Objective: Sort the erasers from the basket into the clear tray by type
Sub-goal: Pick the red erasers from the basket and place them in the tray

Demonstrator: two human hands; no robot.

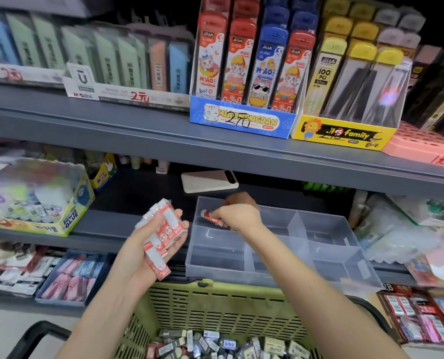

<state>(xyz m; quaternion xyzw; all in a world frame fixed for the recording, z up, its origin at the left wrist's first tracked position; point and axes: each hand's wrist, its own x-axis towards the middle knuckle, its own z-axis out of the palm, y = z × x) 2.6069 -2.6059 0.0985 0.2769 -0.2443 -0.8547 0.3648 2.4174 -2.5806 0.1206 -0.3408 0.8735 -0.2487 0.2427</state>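
Note:
My left hand (pixel 151 244) holds a bunch of several red-and-white wrapped erasers (pixel 161 229) in front of the shelf, left of the clear tray. My right hand (pixel 237 213) pinches one red-and-white eraser (pixel 210 216) inside the far-left compartment of the clear divided tray (pixel 327 257), which sits on the lower shelf. Below my arms, the olive-green plastic basket (pixel 215 304) holds a heap of several mixed erasers (pixel 215 344) in dark, white and grey wrappers.
A white phone (pixel 209 181) lies on the shelf behind the tray. A yellow glue box (pixel 42 203) stands at the left, plastic bags (pixel 402 224) at the right. Boxes of lead refills (pixel 252 73) fill the upper shelf. More eraser trays (pixel 68 275) sit lower left.

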